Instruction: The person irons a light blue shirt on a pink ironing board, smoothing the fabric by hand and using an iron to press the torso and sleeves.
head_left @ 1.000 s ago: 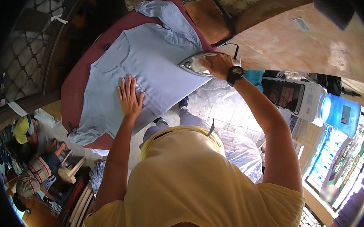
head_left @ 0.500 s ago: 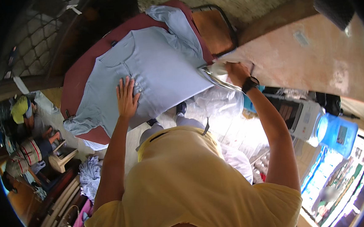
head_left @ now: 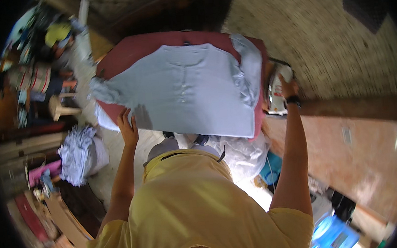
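Note:
A light blue long-sleeved blouse point(head_left: 210, 91) lies spread on a maroon padded ironing board point(head_left: 138, 47), its neckline toward the far edge. Small buttons run down its front, and the sleeves look crumpled. At the board's right end, my right hand point(head_left: 289, 87) is closed round the handle of a white iron point(head_left: 277, 93), which is at the dark-framed rest there. My left hand point(head_left: 128, 128) is by the near left edge of the blouse, fingers apart and holding nothing. Its shadow falls on the cloth.
Crumpled blue clothes point(head_left: 76, 155) are heaped at the left. Beyond them a person in striped clothing point(head_left: 34, 78) is near a wooden stool point(head_left: 59, 108). Clear plastic point(head_left: 246, 155) lies under the board's right side. A blue water jug point(head_left: 333, 234) stands at lower right, near a wooden panel point(head_left: 348, 159).
My right hand has carried the iron off the blouse to the rest at the board's right end. My left hand has come off the blouse's buttons toward me. The view has turned.

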The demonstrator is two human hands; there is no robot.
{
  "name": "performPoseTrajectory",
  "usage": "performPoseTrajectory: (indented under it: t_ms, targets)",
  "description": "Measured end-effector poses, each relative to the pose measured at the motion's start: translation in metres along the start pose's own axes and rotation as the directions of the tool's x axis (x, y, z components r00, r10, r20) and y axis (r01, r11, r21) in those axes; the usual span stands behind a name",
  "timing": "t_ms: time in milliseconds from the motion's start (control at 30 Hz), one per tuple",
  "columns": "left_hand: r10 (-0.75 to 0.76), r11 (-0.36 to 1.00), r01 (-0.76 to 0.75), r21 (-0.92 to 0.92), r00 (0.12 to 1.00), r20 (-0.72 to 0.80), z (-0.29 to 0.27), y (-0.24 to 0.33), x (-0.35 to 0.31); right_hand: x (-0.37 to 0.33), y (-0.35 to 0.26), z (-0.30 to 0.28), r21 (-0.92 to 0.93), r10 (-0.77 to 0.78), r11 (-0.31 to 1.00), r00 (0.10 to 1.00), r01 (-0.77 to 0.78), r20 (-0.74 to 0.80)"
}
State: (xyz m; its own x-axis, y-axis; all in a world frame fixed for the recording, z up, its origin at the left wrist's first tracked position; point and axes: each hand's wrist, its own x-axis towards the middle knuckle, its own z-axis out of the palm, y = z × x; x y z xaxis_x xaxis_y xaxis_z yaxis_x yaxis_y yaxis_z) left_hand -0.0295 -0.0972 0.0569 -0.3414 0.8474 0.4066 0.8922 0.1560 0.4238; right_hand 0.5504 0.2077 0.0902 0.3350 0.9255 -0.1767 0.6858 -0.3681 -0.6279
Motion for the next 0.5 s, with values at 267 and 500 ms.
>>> performPoseTrajectory:
  t_ms: [267, 500]
  targets:
    - [-0.008, 1.0, 0.009, 0.005, 0.99, -0.137, -0.026, -0.01, 0.054, 0.014, 0.017, 0.018, -0.207, -0.1, 0.974, 0.994, 0.089, -0.044]
    - [0.04, 0.987, -0.044, -0.157, 0.999, -0.029, 0.01, -0.01, 0.138, -0.013, 0.022, 0.028, -0.198, -0.123, 0.978, 0.936, 0.059, -0.329]
